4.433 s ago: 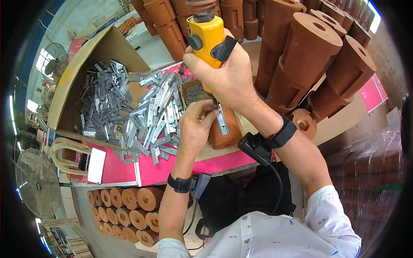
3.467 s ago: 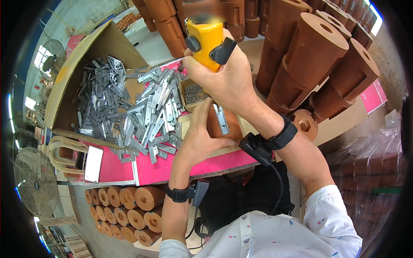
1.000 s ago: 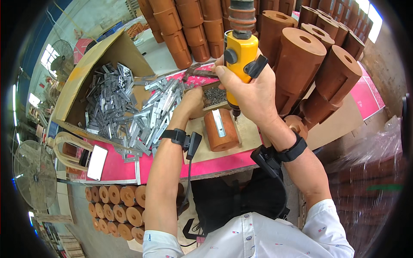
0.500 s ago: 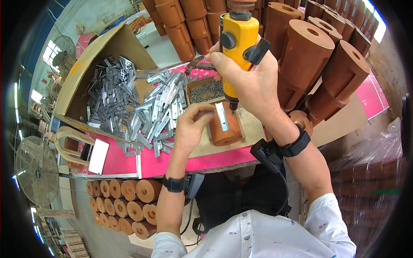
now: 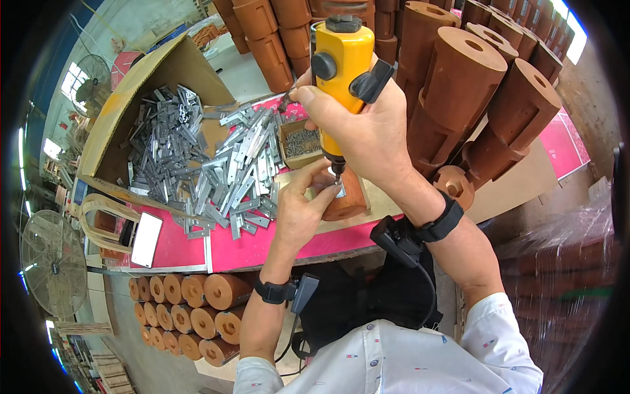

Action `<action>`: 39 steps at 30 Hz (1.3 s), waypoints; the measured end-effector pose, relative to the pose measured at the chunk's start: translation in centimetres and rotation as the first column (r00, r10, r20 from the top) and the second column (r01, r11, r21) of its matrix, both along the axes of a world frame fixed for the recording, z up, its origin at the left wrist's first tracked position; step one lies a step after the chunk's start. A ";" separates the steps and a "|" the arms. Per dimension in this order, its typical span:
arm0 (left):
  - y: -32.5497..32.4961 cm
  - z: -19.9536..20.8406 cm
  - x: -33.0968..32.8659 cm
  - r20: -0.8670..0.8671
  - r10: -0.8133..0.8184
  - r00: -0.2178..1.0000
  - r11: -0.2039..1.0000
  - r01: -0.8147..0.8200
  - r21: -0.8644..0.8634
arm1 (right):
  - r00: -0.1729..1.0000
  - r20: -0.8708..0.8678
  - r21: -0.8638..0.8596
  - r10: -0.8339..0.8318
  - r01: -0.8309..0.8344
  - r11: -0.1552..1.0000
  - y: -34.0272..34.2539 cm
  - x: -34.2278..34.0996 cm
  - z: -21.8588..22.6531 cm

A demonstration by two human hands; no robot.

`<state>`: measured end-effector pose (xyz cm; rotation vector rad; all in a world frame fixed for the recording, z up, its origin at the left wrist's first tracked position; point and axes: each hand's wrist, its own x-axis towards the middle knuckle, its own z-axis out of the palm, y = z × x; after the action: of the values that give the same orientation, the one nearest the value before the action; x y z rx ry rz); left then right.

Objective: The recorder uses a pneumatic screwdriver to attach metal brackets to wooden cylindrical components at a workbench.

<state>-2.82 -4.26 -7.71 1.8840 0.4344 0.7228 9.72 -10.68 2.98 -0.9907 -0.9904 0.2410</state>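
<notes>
My right hand (image 5: pixel 371 134) is wrapped around a yellow power screwdriver (image 5: pixel 346 56), held upright with its bit pointing down. The bit's tip meets a narrow metal plate (image 5: pixel 340 192) lying along the top of a reddish-brown cylinder (image 5: pixel 355 199), which rests on its side on the bench. My left hand (image 5: pixel 298 207) reaches in from the left, thumb and forefinger pinched around the tip at the plate. Whatever sits between those fingers is too small and covered to make out. The fingers also hide much of the plate.
Left of the cylinder spreads a pile of metal plates (image 5: pixel 239 174), beside a cardboard box (image 5: pixel 108 148) holding more. A small tray of screws (image 5: pixel 300 143) lies behind my left hand. Stacked brown cylinders (image 5: pixel 459 85) stand at the right. A phone (image 5: pixel 146 240) leans at the bench's left.
The screwdriver has moved left and down, from beside the plate onto it. My left hand has shifted its fingers from the cylinder's left side to the plate, closing around the bit's tip.
</notes>
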 end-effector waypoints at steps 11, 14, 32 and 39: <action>0.2 0.0 -0.1 -0.060 0.012 0.998 0.999 -0.010 0.040 | 0.999 0.028 -0.022 -0.028 0.029 0.999 0.2 -0.2 -0.3; 0.2 -0.1 0.0 -0.033 0.017 0.999 0.999 -0.015 0.048 | 0.999 0.031 -0.031 -0.032 0.033 0.999 0.3 -0.1 -0.5; 1.4 -0.8 0.2 -0.032 0.037 0.999 0.945 -0.024 0.326 | 0.974 0.172 0.045 -0.145 0.139 0.989 1.6 0.3 -2.1; 1.1 -0.7 0.3 -0.029 0.051 0.998 0.953 -0.040 0.301 | 0.974 0.188 0.002 -0.125 0.127 0.992 1.2 0.1 -2.3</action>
<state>-2.53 -3.17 -8.38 2.1817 0.4093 0.8231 9.82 -9.51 0.67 -1.0954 -1.0933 0.0472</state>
